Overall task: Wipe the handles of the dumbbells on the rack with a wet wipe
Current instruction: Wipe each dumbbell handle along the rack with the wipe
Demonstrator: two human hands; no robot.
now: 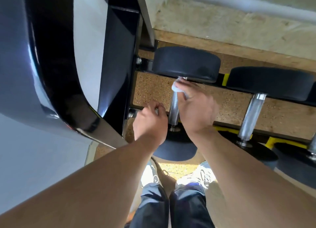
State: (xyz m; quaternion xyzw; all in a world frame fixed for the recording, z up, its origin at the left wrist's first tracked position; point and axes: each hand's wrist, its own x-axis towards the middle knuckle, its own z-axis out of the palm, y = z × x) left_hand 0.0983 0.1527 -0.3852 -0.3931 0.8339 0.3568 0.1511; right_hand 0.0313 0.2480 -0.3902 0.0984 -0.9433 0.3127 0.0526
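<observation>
A black dumbbell [186, 63] lies across the rack's two rails, its knurled steel handle [174, 108] running toward me. My right hand [196, 108] presses a white wet wipe [177, 87] around the far end of that handle, just under the far weight head. My left hand [150, 121] is curled beside the handle's near end, by the front rail; whether it grips anything is hidden by the fingers. A second dumbbell [270, 82] with its own steel handle [251, 116] rests to the right, untouched.
The rack's glossy black upright frame [118, 65] rises close on the left. Yellow cradles [225, 79] separate the dumbbells. A third dumbbell [297, 161] shows at the right edge. Cork-speckled floor [150, 89] lies beneath, and my shoes [200, 176] stand just below the rack.
</observation>
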